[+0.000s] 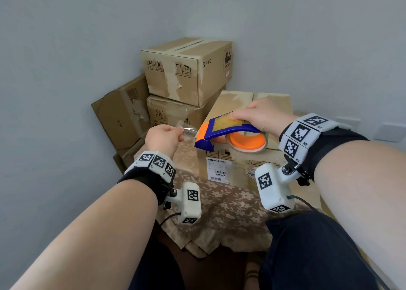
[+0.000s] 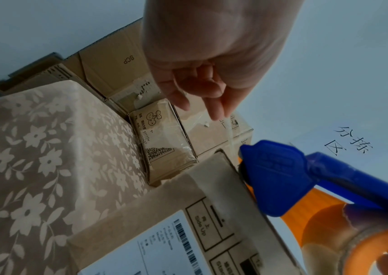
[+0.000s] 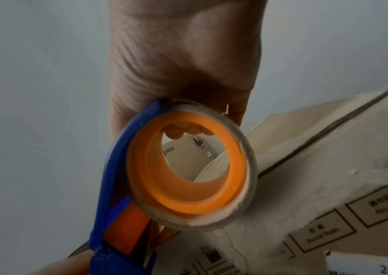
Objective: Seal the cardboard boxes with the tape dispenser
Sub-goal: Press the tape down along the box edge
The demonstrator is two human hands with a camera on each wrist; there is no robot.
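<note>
A blue and orange tape dispenser (image 1: 228, 133) hovers over the near left corner of a cardboard box (image 1: 272, 102) on the cloth-covered table. My right hand (image 1: 259, 116) grips the dispenser (image 3: 188, 167) from above, fingers curled through its orange hub. My left hand (image 1: 163, 137), just left of the dispenser's nose (image 2: 275, 174), pinches the free end of the clear tape (image 1: 190, 131) between thumb and fingertips (image 2: 214, 108). The tape strip (image 2: 229, 134) runs taut from that hand to the blue nose. The box (image 2: 211, 232) carries a white shipping label on its front.
More cardboard boxes stand in the wall corner: a PICO box (image 1: 186, 70) stacked on another (image 1: 173, 114), and a tilted one (image 1: 123, 114) at the left. A floral tablecloth (image 1: 219, 202) covers the table. My dark-trousered knees sit at the bottom edge.
</note>
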